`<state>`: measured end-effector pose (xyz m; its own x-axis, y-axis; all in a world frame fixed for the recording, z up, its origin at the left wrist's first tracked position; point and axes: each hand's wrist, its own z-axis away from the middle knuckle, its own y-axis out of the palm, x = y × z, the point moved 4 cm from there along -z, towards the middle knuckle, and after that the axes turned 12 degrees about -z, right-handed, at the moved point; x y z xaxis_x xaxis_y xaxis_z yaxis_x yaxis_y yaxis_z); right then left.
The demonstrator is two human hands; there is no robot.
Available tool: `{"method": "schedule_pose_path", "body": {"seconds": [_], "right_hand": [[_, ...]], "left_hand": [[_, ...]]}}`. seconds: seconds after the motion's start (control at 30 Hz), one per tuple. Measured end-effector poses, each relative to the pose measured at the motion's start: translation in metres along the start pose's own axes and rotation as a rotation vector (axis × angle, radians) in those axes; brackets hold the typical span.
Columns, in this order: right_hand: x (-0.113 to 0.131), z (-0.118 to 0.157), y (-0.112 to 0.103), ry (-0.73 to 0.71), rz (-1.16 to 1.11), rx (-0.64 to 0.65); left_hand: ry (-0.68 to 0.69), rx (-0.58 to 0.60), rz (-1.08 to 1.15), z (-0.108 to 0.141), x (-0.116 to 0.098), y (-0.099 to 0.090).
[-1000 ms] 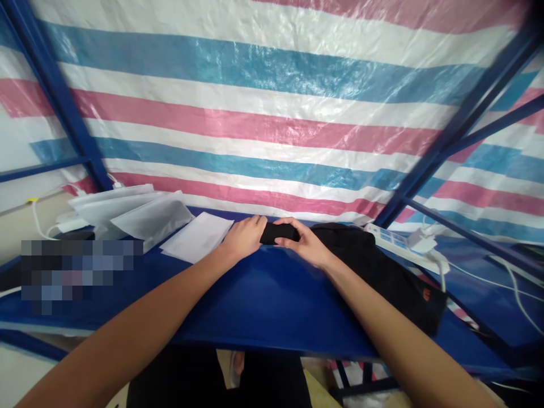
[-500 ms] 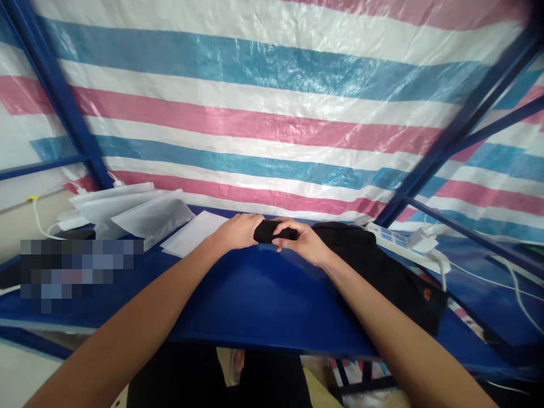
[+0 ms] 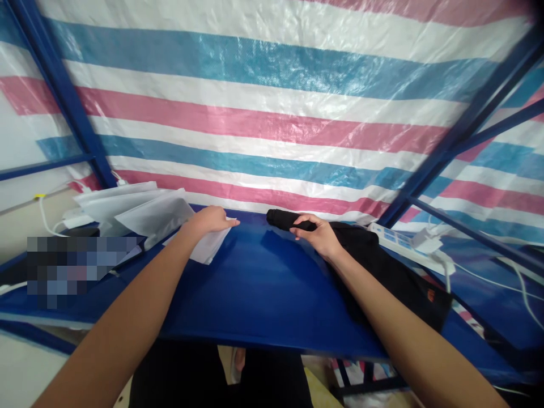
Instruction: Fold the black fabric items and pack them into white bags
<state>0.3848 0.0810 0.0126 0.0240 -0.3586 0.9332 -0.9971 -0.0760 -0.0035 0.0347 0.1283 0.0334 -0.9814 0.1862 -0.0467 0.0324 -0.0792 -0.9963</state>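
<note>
My left hand (image 3: pixel 212 220) grips the upper right edge of a white sheet (image 3: pixel 207 245) on the blue table (image 3: pixel 255 294). A rolled black cloth bundle (image 3: pixel 283 218) lies near the table's back edge. Fingers and thumb of my right hand (image 3: pixel 317 232) are pinched round the bundle's right end. To the right of that hand, a larger black cloth (image 3: pixel 386 272) with a small orange mark lies spread over the table.
Several translucent white bags (image 3: pixel 157 214) stand at the back left. A white power strip (image 3: pixel 403 245) with plugs and cables lies at the right. Blue metal posts (image 3: pixel 450 139) rise before a striped sheet (image 3: pixel 255 119).
My left hand has left the black bundle, moved left and taken hold of the white sheet, which has shifted towards me. My right hand has moved slightly right with the bundle.
</note>
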Motion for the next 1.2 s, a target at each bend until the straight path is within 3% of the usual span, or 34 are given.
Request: {"method": "schedule_pose_path", "body": {"seconds": [0.1,0.17,0.37,0.57,0.63,0.77,0.83,1.0,1.2], "right_hand": [[-0.001,0.000,0.002,0.016,0.004,0.000],[-0.001,0.000,0.007,0.009,-0.002,0.016],[-0.002,0.002,0.014,0.000,0.007,0.050],[0.000,0.002,0.014,0.000,0.013,0.055],[0.001,0.003,0.014,0.000,0.010,0.050],[0.000,0.004,0.015,0.026,-0.043,0.034],[-0.002,0.004,0.015,0.063,-0.088,0.027],[-0.006,0.005,0.016,0.187,-0.266,-0.009],[0.004,0.011,0.028,0.205,-0.440,-0.004]], "left_hand": [[-0.007,0.239,0.036,0.006,0.011,0.004],[0.001,0.304,0.123,0.008,0.014,0.006],[0.031,0.328,0.280,0.006,0.018,0.007],[0.016,0.305,0.259,0.007,0.017,0.006],[0.027,0.211,0.223,0.006,0.015,0.002],[-0.036,-0.219,0.162,0.003,0.015,-0.014],[-0.054,-0.369,0.199,0.002,0.012,-0.018],[0.113,-0.479,0.176,0.000,-0.009,-0.015],[0.046,-0.631,0.138,0.004,-0.036,0.000]]}}
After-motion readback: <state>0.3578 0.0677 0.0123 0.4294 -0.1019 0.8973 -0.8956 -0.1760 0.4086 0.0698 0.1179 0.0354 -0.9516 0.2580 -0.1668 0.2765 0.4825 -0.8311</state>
